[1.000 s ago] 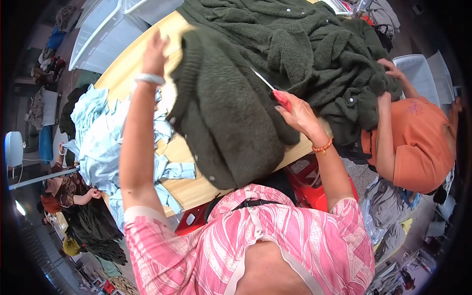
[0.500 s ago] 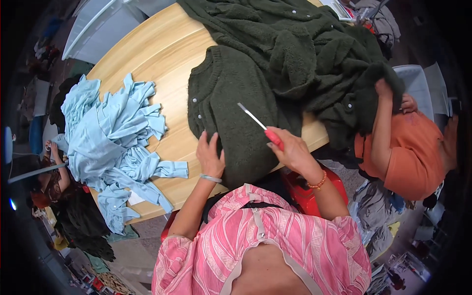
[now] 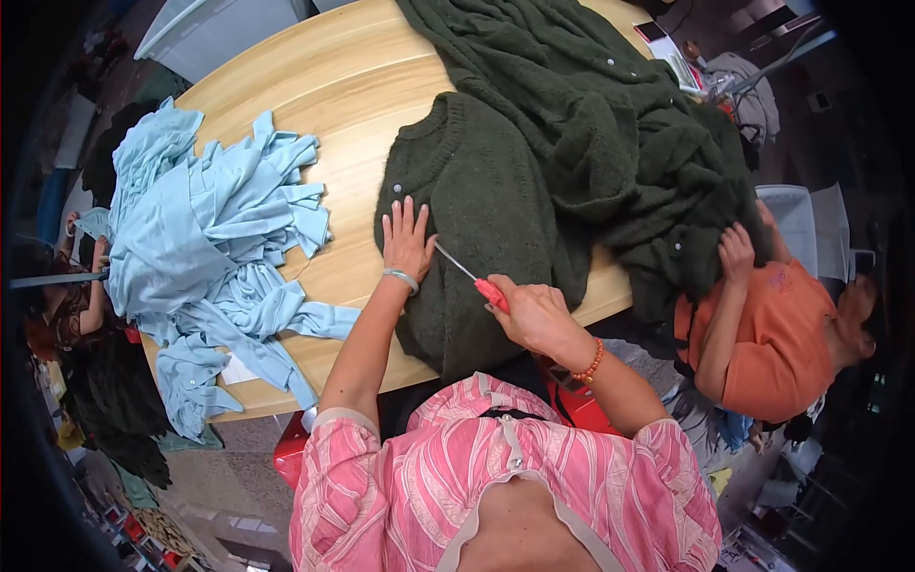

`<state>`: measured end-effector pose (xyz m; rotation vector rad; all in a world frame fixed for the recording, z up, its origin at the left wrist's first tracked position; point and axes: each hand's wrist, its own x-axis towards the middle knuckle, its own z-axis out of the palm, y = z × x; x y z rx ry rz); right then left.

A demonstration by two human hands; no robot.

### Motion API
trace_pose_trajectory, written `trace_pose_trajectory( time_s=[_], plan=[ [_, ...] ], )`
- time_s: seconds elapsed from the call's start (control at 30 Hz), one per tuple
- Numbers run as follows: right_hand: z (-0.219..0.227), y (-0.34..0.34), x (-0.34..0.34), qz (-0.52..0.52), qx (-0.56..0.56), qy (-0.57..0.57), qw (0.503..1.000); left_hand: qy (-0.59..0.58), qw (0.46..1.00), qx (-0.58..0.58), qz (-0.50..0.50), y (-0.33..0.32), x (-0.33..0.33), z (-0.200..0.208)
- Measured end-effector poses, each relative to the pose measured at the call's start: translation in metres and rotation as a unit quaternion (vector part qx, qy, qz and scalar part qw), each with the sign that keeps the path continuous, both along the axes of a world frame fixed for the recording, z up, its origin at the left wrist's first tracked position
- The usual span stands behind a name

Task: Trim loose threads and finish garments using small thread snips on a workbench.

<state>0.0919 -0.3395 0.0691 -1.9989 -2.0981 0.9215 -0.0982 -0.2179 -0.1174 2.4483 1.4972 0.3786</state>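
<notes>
A dark green knitted cardigan (image 3: 496, 181) with pale round buttons lies on the wooden table (image 3: 334, 95) in front of me. My left hand (image 3: 408, 240) rests flat on its left part, fingers spread, just below a button (image 3: 397, 189). In my right hand (image 3: 540, 319), closed round the handle, is a red-handled tool (image 3: 492, 293) with a slim metal shaft. The shaft slants over the cardigan, and its tip is close beside my left hand. Whether the tip touches the knit, I cannot tell.
Light blue garments (image 3: 181, 219) are heaped on the left of the table. More dark green knitwear (image 3: 591, 143) covers its far right, where a co-worker in an orange top (image 3: 772, 343) handles it. A white bin (image 3: 219, 33) stands at the far left, and a red stool (image 3: 581, 410) is under me.
My left hand has slid up the cardigan and flattened out. My right hand has come left and lower, bringing the tool's tip beside the left hand. The view has shifted slightly.
</notes>
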Motion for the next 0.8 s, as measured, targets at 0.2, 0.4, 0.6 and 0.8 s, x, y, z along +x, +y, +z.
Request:
trace_pose_trajectory(
  time_s=[0.2,0.4,0.6,0.8],
  plan=[
    [-0.020,0.064,-0.031,0.011,0.029,-0.040,0.999,0.054,0.998,0.015,-0.007,0.017,-0.009,-0.010],
    [-0.055,0.120,-0.042,0.022,0.059,-0.047,0.997,0.076,0.997,-0.014,-0.011,0.022,-0.006,-0.011],
    [-0.034,0.076,-0.027,0.052,-0.043,-0.051,0.996,0.028,0.999,-0.002,-0.019,0.025,-0.014,-0.012],
    [-0.005,0.047,-0.024,0.035,-0.086,-0.022,0.995,0.003,1.000,-0.021,-0.022,0.033,-0.029,-0.009]
  ],
)
